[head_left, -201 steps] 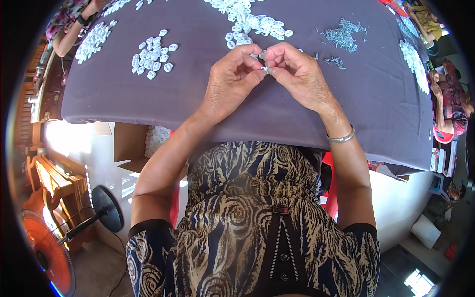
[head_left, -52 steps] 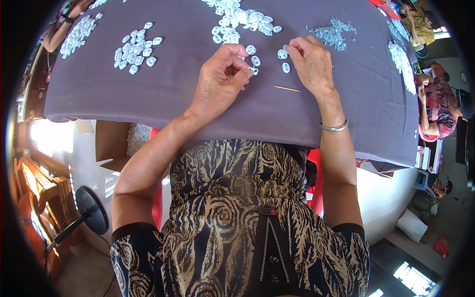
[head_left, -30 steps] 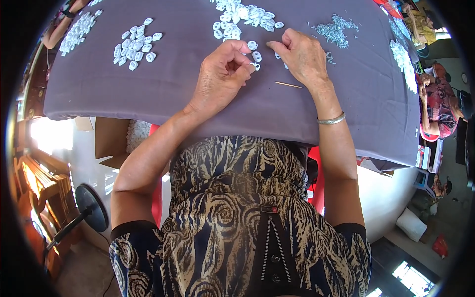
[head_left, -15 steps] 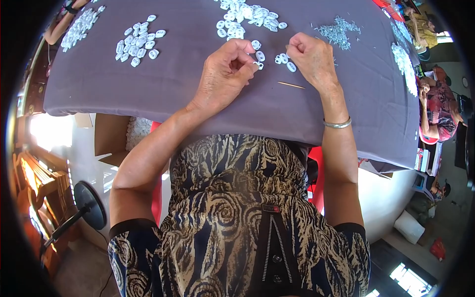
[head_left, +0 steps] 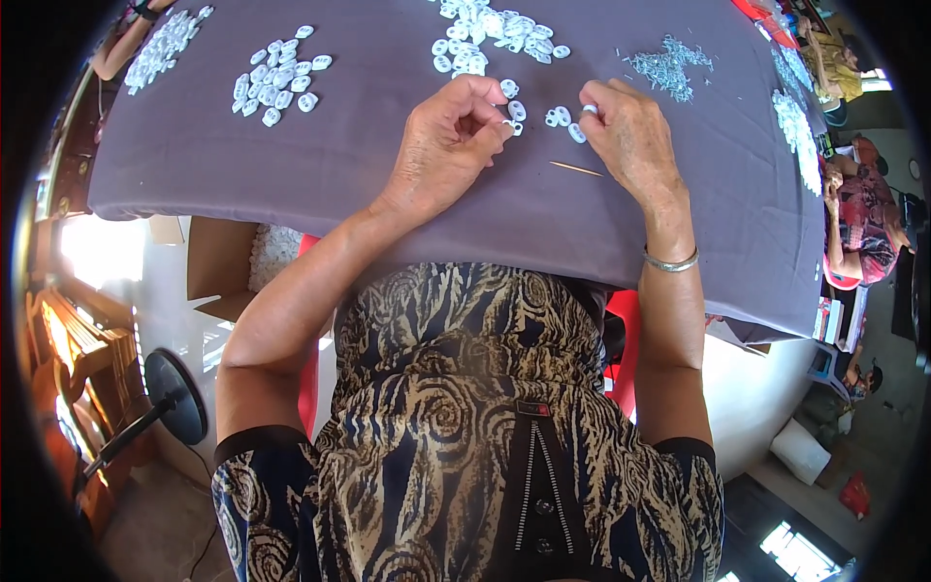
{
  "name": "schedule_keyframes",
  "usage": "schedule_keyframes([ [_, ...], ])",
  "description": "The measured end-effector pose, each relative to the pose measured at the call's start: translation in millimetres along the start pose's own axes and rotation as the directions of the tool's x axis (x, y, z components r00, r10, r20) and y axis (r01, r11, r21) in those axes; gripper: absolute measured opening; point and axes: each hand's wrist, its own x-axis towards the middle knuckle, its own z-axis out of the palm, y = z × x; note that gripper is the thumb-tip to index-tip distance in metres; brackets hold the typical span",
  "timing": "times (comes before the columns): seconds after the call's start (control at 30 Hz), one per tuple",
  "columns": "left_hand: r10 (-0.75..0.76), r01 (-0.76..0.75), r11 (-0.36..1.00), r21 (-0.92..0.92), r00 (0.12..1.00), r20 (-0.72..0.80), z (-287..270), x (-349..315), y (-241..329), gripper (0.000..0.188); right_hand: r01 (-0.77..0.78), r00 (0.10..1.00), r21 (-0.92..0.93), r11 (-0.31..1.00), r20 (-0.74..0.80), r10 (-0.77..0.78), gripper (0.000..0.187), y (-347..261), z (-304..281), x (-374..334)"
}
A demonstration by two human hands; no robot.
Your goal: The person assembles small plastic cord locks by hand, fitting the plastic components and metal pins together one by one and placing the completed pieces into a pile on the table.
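My left hand [head_left: 451, 141] is closed in a pinch over the table, its fingertips on a small white plastic piece [head_left: 515, 127]. Two more white oval pieces, one of them the upper piece [head_left: 509, 88], lie just beyond those fingertips. To the right, my right hand [head_left: 630, 131] is closed as well, with a bit of a small white piece [head_left: 590, 109] showing between thumb and fingers. Beside it on the cloth rest a few white oval pieces [head_left: 561, 115] with dark marks. A wooden toothpick [head_left: 576, 168] lies between my hands, nearer to me.
A grey cloth covers the table [head_left: 369, 87]. White pieces lie in a far middle pile [head_left: 485, 29], a left pile [head_left: 276, 76] and a far-left pile [head_left: 165, 48]. Small metallic bits [head_left: 671, 68] are heaped at right. Other people sit along the left and right sides.
My right hand has shifted slightly right, and a white piece now shows in its fingers. My left hand keeps its pinch. The whole view has shifted a little.
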Motion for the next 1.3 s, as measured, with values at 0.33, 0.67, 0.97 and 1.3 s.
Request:
schedule_keyframes([
  [0.33,-0.018,0.017,1.0,0.019,1.0,0.014,0.8,1.1,2.8,0.022,-0.158,0.982,0.593,0.79,0.011,0.188,0.008,-19.7,4.5,3.7],
  [0.67,-0.023,0.021,0.998,0.057,0.999,0.029,-0.1,1.5,2.2,0.026,-0.365,0.923,0.879,0.307,0.298,0.243,0.008,-37.9,14.0,5.1],
  [0.97,-0.044,0.043,0.999,0.03,0.998,0.046,-1.2,1.3,2.1,0.029,-0.342,0.937,0.837,0.428,0.268,0.225,0.015,-40.8,14.9,4.0],
  [1.3,-0.027,0.025,0.999,0.047,0.998,0.048,-0.8,1.7,1.3,0.03,-0.308,0.949,0.82,0.483,0.233,0.21,0.012,-44.1,12.4,4.0],
])
